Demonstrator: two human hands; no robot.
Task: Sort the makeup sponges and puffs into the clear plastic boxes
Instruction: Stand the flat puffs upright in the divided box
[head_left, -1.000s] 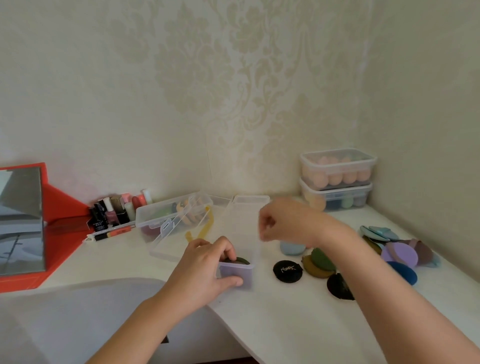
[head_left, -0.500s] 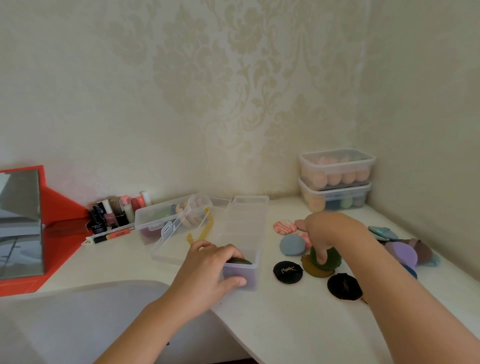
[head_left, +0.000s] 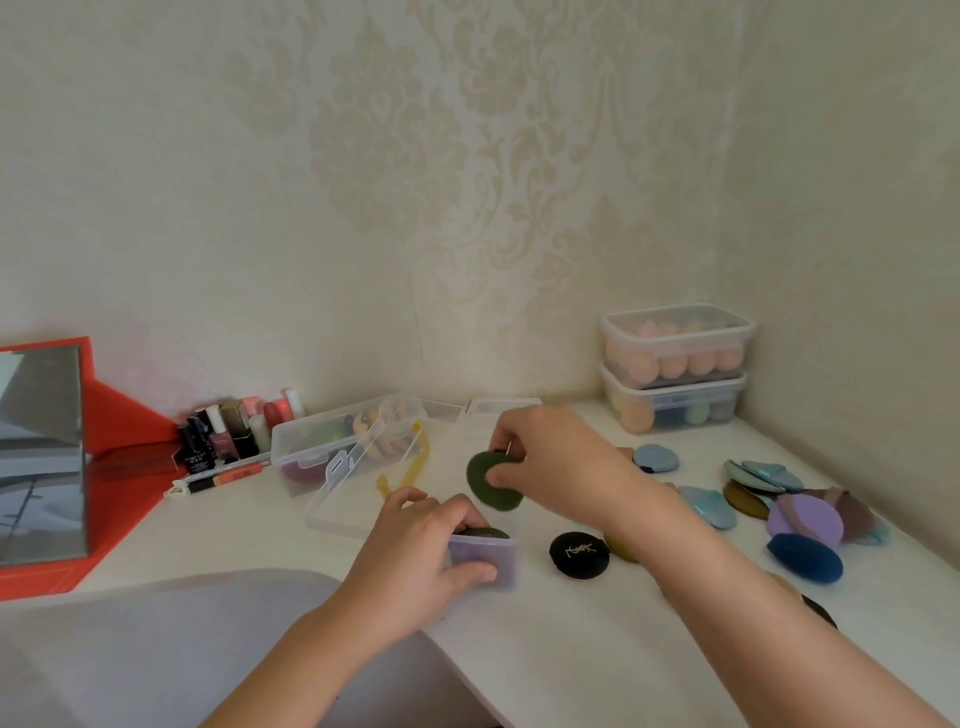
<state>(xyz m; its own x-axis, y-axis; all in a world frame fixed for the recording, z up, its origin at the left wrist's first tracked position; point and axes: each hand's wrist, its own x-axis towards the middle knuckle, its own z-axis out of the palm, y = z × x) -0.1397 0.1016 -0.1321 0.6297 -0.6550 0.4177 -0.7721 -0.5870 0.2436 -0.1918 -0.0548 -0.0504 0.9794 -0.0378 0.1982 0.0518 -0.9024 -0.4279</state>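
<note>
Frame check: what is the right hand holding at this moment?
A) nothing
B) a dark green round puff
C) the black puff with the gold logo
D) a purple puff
B: the right hand pinches the dark green round puff over the narrow clear box that the left hand grips; the black logo puff lies on the table.
</note>
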